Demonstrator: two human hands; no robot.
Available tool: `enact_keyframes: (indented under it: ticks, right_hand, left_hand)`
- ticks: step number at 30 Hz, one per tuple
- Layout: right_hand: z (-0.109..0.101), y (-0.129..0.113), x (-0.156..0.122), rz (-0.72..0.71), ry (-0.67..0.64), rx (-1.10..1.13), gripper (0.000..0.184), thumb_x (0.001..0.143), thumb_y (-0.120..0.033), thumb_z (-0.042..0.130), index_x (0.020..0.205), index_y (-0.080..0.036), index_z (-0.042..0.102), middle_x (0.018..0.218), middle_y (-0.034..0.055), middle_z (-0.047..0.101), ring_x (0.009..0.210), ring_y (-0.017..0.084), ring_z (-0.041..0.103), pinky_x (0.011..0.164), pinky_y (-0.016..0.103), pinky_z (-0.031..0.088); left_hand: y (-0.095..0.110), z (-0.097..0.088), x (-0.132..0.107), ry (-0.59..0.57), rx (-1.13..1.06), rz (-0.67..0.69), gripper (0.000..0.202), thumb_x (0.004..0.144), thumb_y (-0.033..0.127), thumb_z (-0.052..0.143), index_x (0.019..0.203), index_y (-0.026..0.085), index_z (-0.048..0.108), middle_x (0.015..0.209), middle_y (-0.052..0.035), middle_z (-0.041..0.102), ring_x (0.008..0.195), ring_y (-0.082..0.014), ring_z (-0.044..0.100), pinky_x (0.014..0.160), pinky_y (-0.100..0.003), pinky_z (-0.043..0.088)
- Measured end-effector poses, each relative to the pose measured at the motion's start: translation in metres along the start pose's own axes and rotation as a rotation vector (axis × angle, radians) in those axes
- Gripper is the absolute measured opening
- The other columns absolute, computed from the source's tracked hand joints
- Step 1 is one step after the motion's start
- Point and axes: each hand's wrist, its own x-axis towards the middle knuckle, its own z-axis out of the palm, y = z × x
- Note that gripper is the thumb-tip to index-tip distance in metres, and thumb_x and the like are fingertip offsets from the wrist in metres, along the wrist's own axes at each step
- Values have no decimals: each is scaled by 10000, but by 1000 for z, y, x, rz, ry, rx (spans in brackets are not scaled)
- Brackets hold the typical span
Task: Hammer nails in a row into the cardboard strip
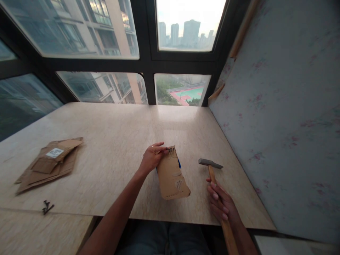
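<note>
My left hand [153, 157] is closed at the far left corner of a brown piece of cardboard [170, 177]. Several small dark screws or nails [171, 150] stick up along its far edge, right by my fingertips; whether I also pinch one is too small to tell. The cardboard has a torn right edge, a scuffed patch and a row of small holes near its close end. A bit of blue [179, 163] shows at its right side. On the right, my right hand [221, 202] is wrapped round the wooden handle of a hammer [210, 163], its metal head raised beside the cardboard.
Flattened cardboard pieces [50, 161], one with a white label, lie on the left of the marble-patterned tabletop [114, 124]. Several dark screws [47, 207] lie near its front left edge. A floral-papered wall [278, 124] bounds the right, and framed windows [147, 63] stand behind.
</note>
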Motion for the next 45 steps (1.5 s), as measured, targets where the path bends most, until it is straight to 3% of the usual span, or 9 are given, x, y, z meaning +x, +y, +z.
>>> enact_keyframes:
  ticks: [6,16,28,35,41,45]
  right_hand:
    - [0,0,0,0,-10,0,182,901,-280,606,1065,-203,587,615,-106,512,237,-22,137,200,89,308]
    - [5,-1,0,-12,-14,16,168,901,-259,606,1056,-195,609,616,-97,534,258,-20,97,201,90,318]
    - [-2,0,0,1,10,-5,171,908,-267,594,1067,-203,589,621,-101,513,240,-21,149,202,88,311]
    - [-1,0,-1,2,6,-9,178,909,-268,591,1072,-198,613,615,-98,521,247,-19,125,197,96,320]
    - [-2,-2,1,11,-44,-7,174,905,-272,595,1064,-208,620,616,-101,521,242,-22,113,198,94,322]
    - [-3,1,1,-7,-2,-23,177,902,-273,597,1065,-205,605,613,-102,513,236,-22,137,195,88,308]
  left_hand:
    - [-3,1,-2,65,156,44,159,794,319,651,878,270,776,1194,-74,675,1155,-265,584,992,-463,450]
    - [14,2,-10,139,417,123,179,827,186,603,838,279,755,1150,-52,697,1221,-290,521,1054,-589,263]
    - [3,2,-8,122,349,186,203,856,211,555,858,277,747,1111,-53,703,1156,-235,574,1024,-478,378]
    - [5,2,-9,129,409,220,197,854,193,560,872,273,739,1112,-57,701,1167,-238,568,1038,-492,361]
    - [14,3,-13,131,545,223,213,845,150,557,863,271,731,1142,-64,693,1188,-261,546,1071,-567,262]
    - [14,3,-16,123,585,258,210,852,151,552,888,265,725,1139,-67,695,1195,-265,544,1077,-583,231]
